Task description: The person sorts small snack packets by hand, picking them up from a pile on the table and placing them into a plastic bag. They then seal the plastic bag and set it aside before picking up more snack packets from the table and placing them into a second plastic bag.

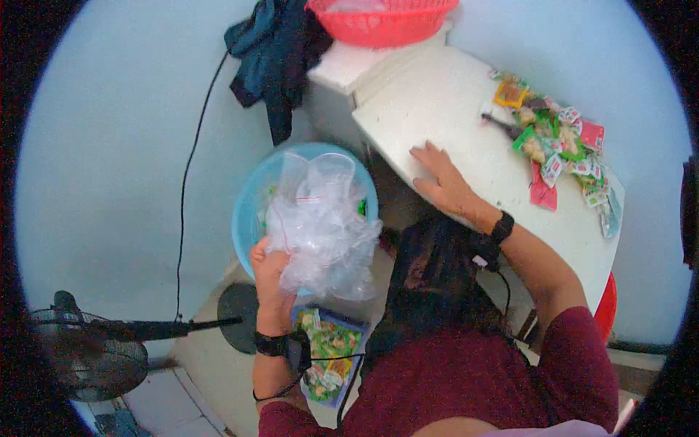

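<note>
A bunch of clear plastic bags (pixel 324 226) is in my left hand (pixel 271 266), whose fingers are closed on its left side. The bags are over a round light-blue basin (pixel 244 218), hiding most of its inside; bits of green show at the edges. My right hand (pixel 445 182) lies spread at the near-left edge of the white table (pixel 429 102), holding nothing. Small colourful packets (pixel 557 138) are scattered along the table's far right side, beyond my right hand.
A red basket (pixel 386 29) stands on a white box at the back. Dark cloth (pixel 269 65) hangs beside it. A black fan (pixel 95 357) is at the lower left. A blue tray (pixel 338 397) of packets sits below the basin.
</note>
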The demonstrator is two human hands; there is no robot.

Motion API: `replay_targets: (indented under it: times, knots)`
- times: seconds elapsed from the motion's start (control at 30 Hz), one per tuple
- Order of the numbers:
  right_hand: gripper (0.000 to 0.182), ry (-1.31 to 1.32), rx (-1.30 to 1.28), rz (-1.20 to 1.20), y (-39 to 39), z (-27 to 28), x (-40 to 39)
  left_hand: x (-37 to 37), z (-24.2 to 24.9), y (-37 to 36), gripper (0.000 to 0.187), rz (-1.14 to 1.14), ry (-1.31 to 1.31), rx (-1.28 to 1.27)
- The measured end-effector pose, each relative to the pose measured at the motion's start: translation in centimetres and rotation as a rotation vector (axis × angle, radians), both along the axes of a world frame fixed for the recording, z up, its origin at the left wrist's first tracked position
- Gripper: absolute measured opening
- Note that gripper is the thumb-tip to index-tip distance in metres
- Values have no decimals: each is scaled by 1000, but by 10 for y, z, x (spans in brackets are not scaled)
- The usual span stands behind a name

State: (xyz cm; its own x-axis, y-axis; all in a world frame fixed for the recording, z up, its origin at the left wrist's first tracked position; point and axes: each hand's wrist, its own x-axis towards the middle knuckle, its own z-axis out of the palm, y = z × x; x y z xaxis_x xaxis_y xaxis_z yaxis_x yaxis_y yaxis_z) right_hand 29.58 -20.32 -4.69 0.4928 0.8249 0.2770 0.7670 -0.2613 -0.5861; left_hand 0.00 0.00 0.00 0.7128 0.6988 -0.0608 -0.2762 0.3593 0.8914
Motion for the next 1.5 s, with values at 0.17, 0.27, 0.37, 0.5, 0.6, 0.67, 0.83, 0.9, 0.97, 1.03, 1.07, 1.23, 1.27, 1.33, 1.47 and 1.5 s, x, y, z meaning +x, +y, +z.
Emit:
replay_targets:
  times: [0.17, 0.27, 0.37, 0.5, 0.6, 0.67, 0.83, 0.9, 0.97, 1.03, 1.07, 1.23, 1.27, 1.33, 1.47, 1.5]
  knots:
    - [52, 673, 227, 100, -28, 47, 23, 90, 55, -38, 34, -163, -71, -42]
    - [50, 989, 401, 85, -48, 87, 25, 128, 52, -49, 33, -298, -80, -118]
    - [49, 1360, 702, 287, -74, 104, 36, 165, 61, -74, 30, -457, -97, -189]
    - [29, 734, 642, -94, -109, 111, 53, 207, 71, -106, 24, -475, -92, -237]
    - [21, 705, 859, -202, -137, 122, 73, 239, 58, -96, 22, -643, -145, -172]
    - [20, 620, 926, -353, -156, 135, 75, 258, 55, -96, 22, -667, -153, -135]
    - [18, 612, 1119, -358, -187, 150, 98, 281, 87, -133, 26, -575, -64, -98]
    - [19, 610, 1174, -377, -194, 150, 108, 293, 79, -132, 28, -623, -103, -13]
    - [19, 602, 1235, -402, -201, 148, 117, 304, 74, -136, 30, -586, -65, -50]
    - [17, 664, 1266, -425, -210, 150, 121, 318, 65, -134, 30, -567, -80, -70]
    - [16, 699, 1278, -436, -213, 149, 123, 324, 55, -125, 29, -563, -109, -74]
    - [20, 580, 1281, -566, -217, 129, 142, 328, 69, -131, 22, -340, 198, 1141]
    - [20, 571, 1296, -573, -216, 120, 147, 338, 66, -131, 21, -317, 150, 721]
    - [20, 570, 1319, -636, -214, 107, 155, 334, 67, -144, 22, -217, 137, 438]
    - [15, 526, 1293, -737, -216, 89, 171, 339, 49, -138, 28, 35, 277, 1054]
    - [15, 530, 1321, -716, -216, 92, 170, 338, 47, -141, 31, 136, 295, 1272]
